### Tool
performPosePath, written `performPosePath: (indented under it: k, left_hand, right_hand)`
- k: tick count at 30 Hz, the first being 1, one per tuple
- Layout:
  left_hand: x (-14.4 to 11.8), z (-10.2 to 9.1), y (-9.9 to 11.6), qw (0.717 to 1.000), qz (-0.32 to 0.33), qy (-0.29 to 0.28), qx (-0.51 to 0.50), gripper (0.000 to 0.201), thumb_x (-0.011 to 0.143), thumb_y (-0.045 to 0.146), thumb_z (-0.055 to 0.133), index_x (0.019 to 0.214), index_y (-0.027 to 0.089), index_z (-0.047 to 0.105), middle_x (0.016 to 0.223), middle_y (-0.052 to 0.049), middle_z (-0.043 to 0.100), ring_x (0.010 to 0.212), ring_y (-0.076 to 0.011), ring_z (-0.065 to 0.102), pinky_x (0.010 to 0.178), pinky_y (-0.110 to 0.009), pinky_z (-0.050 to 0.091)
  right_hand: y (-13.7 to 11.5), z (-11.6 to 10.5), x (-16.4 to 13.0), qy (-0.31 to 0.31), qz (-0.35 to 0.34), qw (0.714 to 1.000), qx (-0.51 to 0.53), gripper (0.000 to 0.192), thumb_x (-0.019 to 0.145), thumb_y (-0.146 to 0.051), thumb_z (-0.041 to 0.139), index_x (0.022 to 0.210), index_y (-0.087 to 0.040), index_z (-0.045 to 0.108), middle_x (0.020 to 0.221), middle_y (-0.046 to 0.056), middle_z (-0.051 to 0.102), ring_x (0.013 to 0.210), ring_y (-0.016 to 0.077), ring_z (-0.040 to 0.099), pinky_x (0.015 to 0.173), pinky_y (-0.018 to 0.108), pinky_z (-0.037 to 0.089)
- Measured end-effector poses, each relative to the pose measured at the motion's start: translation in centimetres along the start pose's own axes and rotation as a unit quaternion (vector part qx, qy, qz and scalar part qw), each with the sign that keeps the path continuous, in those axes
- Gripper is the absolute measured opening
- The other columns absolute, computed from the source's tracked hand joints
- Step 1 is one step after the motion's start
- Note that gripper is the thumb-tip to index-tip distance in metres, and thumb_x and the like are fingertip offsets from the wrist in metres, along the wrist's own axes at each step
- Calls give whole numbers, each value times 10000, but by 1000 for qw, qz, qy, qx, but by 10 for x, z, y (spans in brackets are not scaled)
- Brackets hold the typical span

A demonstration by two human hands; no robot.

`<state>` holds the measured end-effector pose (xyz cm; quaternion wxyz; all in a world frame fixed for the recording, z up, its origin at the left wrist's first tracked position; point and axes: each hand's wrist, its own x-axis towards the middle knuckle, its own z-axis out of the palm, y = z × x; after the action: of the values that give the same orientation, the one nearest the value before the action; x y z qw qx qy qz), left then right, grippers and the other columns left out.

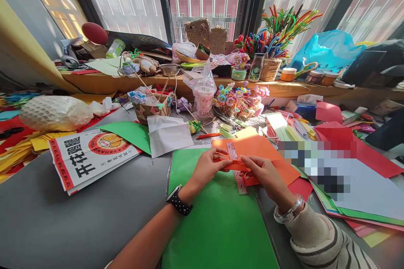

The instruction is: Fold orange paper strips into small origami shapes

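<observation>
A narrow strip of orange paper (236, 162) is held level between the two hands, just above a ruler (241, 184) that passes beneath it. The left hand (208, 167) pinches the strip's left end between thumb and fingers; the right hand (261, 173) pinches the other end, thumb on top. The step in hand looks to be folding or creasing this strip, though the fingers hide much of it and I cannot tell whether a fold is complete. The next move seems to call for even edges and a steady grip at one end, leaving the other thumb free to press along the paper.

Under the hands, the ruler lies partly on larger orange sheets (268, 147) and partly on a green board (217, 222), which rests on the grey table (126, 222). Farther out are a printed paper bag (91, 159) to the left and a stack of coloured paper (375, 191) to the right.
</observation>
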<state>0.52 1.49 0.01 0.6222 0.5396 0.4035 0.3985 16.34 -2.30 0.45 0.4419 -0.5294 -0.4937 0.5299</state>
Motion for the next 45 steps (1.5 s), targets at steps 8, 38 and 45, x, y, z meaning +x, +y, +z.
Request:
performPosePath:
  k: [8, 38, 45]
  left_hand:
    - [0, 0, 0, 1000, -6, 3, -6, 319, 558, 264, 689, 796, 123, 529, 573, 9, 575, 585, -122, 583, 583, -251, 498]
    - [-3, -3, 5, 994, -23, -78, 72, 234, 625, 295, 621, 789, 129, 641, 704, -35, 631, 613, -120, 561, 561, -206, 447]
    - [-4, -3, 9, 995, -32, -79, 51, 253, 630, 323, 614, 782, 122, 627, 720, -47, 638, 627, -121, 555, 574, -206, 404]
  right_hand:
    - [-1, -1, -1, -22, 29, 997, 61, 255, 673, -369, 593, 776, -145, 654, 633, -2, 595, 545, 90, 555, 462, 161, 449]
    - [-2, -6, 1, 51, -59, 996, -43, 277, 665, -402, 584, 746, -150, 665, 689, 35, 647, 571, 134, 568, 517, 227, 450]
    - [-7, -4, -3, 80, -114, 990, -13, 296, 696, -385, 566, 894, -169, 607, 747, 26, 629, 611, 129, 557, 582, 243, 453]
